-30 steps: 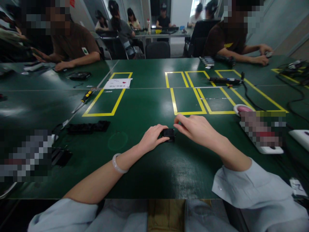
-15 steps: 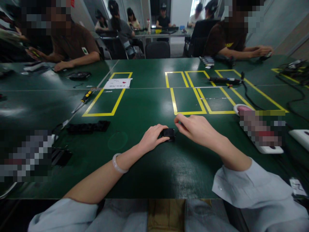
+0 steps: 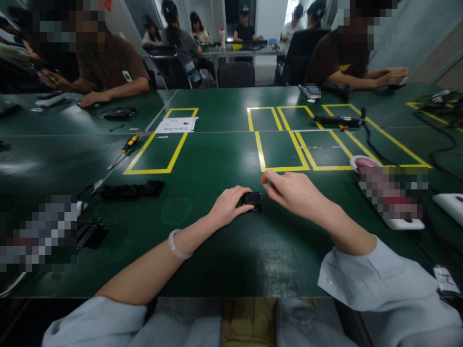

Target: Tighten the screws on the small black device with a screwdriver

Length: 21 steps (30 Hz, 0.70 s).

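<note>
My left hand [image 3: 229,205] grips a small black box-shaped part [image 3: 252,200] against the green tabletop [image 3: 231,270], fingers behind it and thumb in front. Just right of the part, my right hand [image 3: 291,190] is held with its thumb and fingertips pinched together. Whatever sits in that pinch, if anything, is too small to make out. A slight gap separates the right fingertips from the black part.
To the left lie a black strip-shaped part [image 3: 132,190], a yellow-and-black screwdriver [image 3: 130,143] and a white paper label [image 3: 176,125]. A corded black tool [image 3: 338,120] rests at the back right, beyond a white device [image 3: 405,223]. Co-workers sit across the table.
</note>
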Tool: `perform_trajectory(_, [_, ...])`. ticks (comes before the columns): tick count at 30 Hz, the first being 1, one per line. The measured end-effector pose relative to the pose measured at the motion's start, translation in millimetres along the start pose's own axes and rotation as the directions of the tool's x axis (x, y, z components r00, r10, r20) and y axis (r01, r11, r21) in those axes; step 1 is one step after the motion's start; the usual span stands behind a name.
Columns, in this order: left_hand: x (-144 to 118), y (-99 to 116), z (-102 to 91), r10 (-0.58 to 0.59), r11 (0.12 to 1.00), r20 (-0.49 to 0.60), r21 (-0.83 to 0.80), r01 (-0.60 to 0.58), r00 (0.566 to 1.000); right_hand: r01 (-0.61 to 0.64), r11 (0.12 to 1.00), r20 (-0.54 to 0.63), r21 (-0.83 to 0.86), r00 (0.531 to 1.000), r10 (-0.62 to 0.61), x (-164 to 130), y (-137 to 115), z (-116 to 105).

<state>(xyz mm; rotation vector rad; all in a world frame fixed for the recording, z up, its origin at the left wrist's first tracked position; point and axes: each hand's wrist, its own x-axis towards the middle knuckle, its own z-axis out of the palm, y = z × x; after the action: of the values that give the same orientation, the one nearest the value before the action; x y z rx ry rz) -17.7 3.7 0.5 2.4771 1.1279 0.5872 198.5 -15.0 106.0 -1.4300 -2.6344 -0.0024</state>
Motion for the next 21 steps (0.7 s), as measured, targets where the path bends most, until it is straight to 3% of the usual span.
perform_trajectory(21, [-0.4, -1.5, 1.1, 0.006, 1.0, -0.002, 0.001, -0.006, 1.0, 0.009, 1.0, -0.008, 0.014, 1.0, -0.009, -0.7, -0.3, 1.9])
